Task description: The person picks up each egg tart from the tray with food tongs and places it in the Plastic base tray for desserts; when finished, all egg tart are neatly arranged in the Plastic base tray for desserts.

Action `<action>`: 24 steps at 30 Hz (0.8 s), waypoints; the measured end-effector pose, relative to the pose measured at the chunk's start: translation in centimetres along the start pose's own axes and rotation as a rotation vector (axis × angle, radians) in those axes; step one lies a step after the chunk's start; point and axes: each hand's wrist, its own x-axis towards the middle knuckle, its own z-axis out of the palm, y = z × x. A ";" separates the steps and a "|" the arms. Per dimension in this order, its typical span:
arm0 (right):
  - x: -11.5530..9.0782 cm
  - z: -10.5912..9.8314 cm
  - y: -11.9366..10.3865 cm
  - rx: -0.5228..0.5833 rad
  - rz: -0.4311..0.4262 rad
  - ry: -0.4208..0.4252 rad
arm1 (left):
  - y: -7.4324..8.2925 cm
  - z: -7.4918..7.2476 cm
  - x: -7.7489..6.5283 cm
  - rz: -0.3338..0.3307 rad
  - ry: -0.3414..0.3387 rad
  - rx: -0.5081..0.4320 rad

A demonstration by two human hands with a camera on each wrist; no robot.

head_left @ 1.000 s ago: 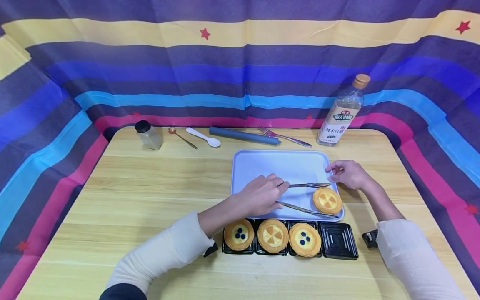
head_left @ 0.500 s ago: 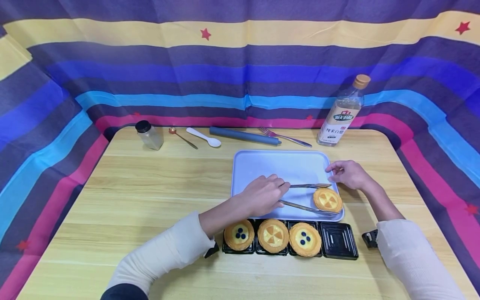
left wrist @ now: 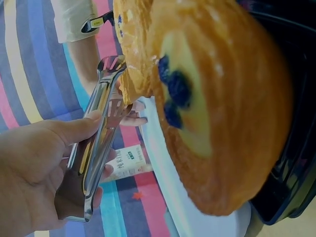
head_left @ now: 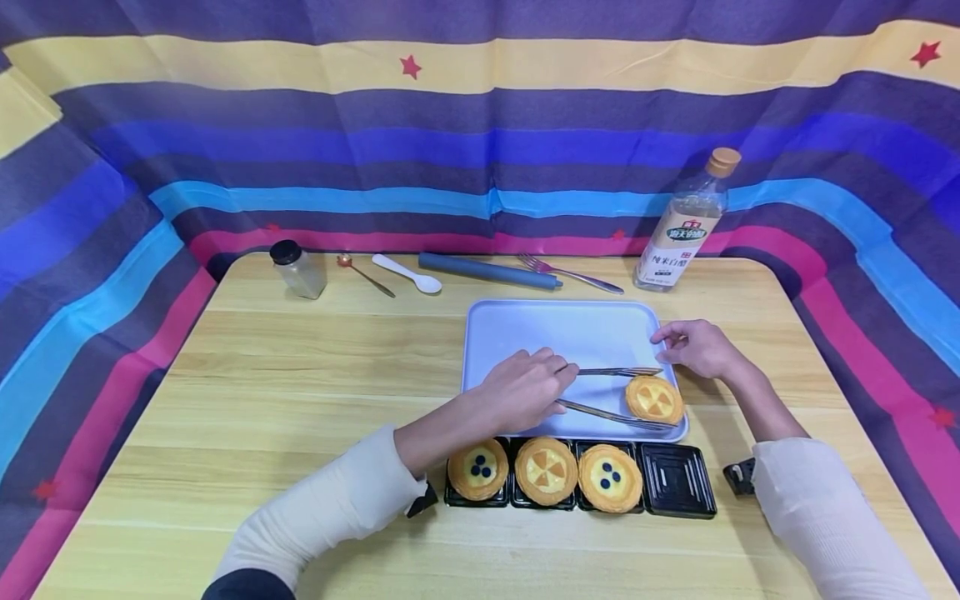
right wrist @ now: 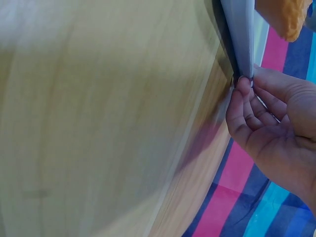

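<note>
My left hand (head_left: pixel 527 387) grips metal tongs (left wrist: pixel 89 148) over the tray, thumb on one arm and fingers round the other. The tongs' arms are spread, their tips on either side of a tart (head_left: pixel 655 400) with orange wedge-shaped pieces on top. That tart sits at the near right corner of the pale blue tray (head_left: pixel 558 325). With thumb and fingertips my right hand (right wrist: pixel 276 108) pinches the tray's right rim. Along the tray's near side runs a row of black square containers; the rightmost container (head_left: pixel 679 481) holds nothing, and the others each bear a tart.
In the row sit a blueberry tart (head_left: pixel 477 470), a wedge-topped tart (head_left: pixel 546 472) and another blueberry tart (head_left: pixel 610 479). Along the back lie a jar (head_left: pixel 298 271), a small metal spoon (head_left: pixel 367 276), a white spoon (head_left: pixel 407 275), a blue rod (head_left: pixel 487 272), a fork (head_left: pixel 570 273) and a bottle (head_left: pixel 677 237).
The tongs' near arm has shifted slightly toward the tart on the tray. Both hands otherwise hold nearly the same place.
</note>
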 end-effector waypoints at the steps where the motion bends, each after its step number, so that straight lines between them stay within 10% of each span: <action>1: 0.0 0.0 0.0 0.000 0.001 0.000 | 0.0 -0.1 0.0 -0.001 0.000 0.000; 24: 0.1 0.0 0.1 0.004 -0.037 0.014 | 1.3 -1.6 -1.6 0.055 -0.036 -0.020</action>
